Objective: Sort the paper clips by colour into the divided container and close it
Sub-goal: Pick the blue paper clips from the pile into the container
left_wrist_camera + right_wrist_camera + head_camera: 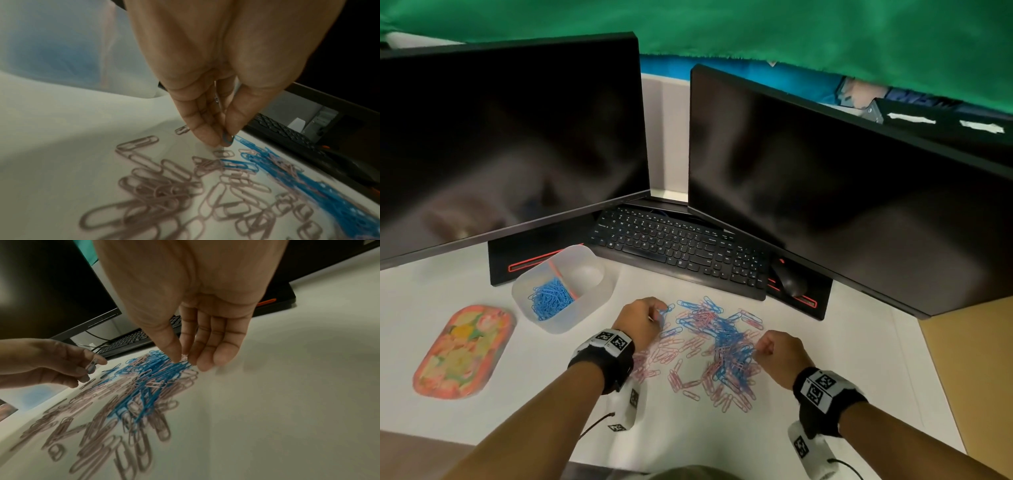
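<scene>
Two hands work at the near edge of the desk [825, 428]; the right hand [779, 356] dips thumb and fingertips into the tangle of blue and pink paper clips [719, 346], apparently pinching at a pink clip on the heap's right edge, though whether it is truly gripped I cannot tell; the left hand [640, 320] pinches a blue clip [227, 139] between thumb and forefinger at the heap's left edge. Beyond the left hand stands the divided container [599, 294], open, with blue clips [551, 301] heaped in its near-left compartment and the other compartment apparently bare; its patterned lid [464, 353] lies flat on the desk well to the left; behind all this sit the keyboard [681, 253], a mouse [789, 279] and two dark monitors [510, 144].

The chief risk is the tangle: clips hook one another, so a lifted blue one may drag a pink one along and land it in the wrong compartment; a thin wire pinched at its tip may also slip and fall back or skid away; a hasty reach could nudge the light container and spill what is already sorted.
</scene>
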